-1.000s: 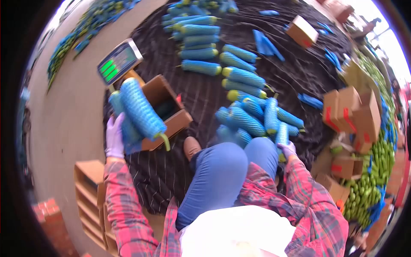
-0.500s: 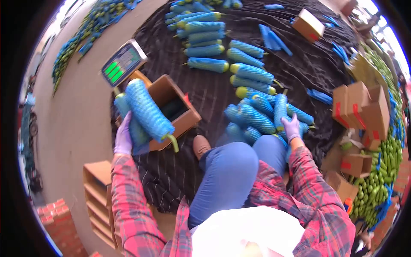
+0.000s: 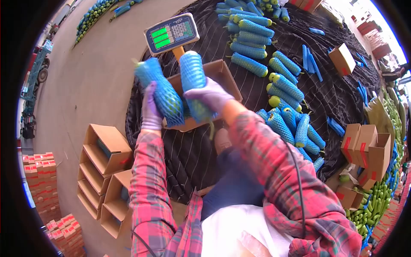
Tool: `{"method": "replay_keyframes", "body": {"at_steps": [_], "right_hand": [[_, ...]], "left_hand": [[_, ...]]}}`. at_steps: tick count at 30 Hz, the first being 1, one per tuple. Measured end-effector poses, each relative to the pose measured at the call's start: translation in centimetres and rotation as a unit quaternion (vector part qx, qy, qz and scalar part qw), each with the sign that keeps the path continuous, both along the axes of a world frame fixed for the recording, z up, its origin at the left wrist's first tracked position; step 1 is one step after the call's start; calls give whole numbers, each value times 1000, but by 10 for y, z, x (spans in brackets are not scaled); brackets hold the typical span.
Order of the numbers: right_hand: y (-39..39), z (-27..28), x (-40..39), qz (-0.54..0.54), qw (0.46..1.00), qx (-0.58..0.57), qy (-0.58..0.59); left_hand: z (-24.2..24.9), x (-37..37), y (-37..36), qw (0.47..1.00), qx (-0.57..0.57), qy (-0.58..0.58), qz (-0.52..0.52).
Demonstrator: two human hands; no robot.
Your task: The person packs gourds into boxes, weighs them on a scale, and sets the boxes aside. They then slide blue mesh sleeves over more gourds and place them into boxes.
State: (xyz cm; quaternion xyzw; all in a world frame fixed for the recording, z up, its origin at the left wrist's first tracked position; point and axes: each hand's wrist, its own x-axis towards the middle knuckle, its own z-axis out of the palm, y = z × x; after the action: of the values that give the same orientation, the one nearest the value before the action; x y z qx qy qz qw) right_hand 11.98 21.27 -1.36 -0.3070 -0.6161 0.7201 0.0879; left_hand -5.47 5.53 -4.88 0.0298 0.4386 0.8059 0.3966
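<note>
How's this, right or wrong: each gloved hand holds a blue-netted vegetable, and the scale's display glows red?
Wrong: in the head view, the scale's display glows green. The left hand and right hand do each hold a blue-netted vegetable.

My gloves [image 3: 210, 95] look smooth. The bumpy nets [image 3: 168, 99] look like plastic; the box [image 3: 231, 82] at twelve o'clock is dull cardboard.

Item count, work area
Hands: two, left hand [image 3: 152, 111] and right hand [image 3: 209, 96]. Held gourds [image 3: 192, 70]: two, one per hand. Scale display [image 3: 172, 34]: one, with three lit readouts [image 3: 161, 37]. Carton [image 3: 225, 79] under the held gourds: one. Shoe [image 3: 222, 141]: one. Open cartons [image 3: 119, 162], lower left: at least four. Gourds on the cloth [image 3: 249, 64]: overlapping, exact number not determinable.
</note>
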Motion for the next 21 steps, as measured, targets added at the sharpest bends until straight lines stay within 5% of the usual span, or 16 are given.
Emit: {"method": "replay_keyframes", "body": {"at_steps": [1, 3, 4, 7, 11, 15, 18, 21], "right_hand": [[7, 12, 13, -3, 971, -232, 55], [27, 29, 31, -58, 921, -364, 128], [38, 41, 41, -69, 913, -361, 177], [74, 56, 66, -115, 919, -272, 260], [101, 92, 100, -106, 921, -214, 309], [113, 104, 124, -115, 952, -120, 258], [113, 100, 132, -126, 961, -71, 236], [109, 97, 126, -102, 973, 10, 206]], "left_hand": [[13, -5, -4, 999, 34, 3, 30], [54, -7, -7, 995, 95, 41, 13], [62, -15, -5, 989, 69, 121, 46], [87, -10, 9, 933, -11, 355, -62], [45, 27, 56, 749, -174, 606, -205], [-35, 42, 75, 597, -396, 588, -376], [-43, 47, 77, 475, -445, 612, -449], [-41, 41, 88, 396, -449, 693, -401]]}}
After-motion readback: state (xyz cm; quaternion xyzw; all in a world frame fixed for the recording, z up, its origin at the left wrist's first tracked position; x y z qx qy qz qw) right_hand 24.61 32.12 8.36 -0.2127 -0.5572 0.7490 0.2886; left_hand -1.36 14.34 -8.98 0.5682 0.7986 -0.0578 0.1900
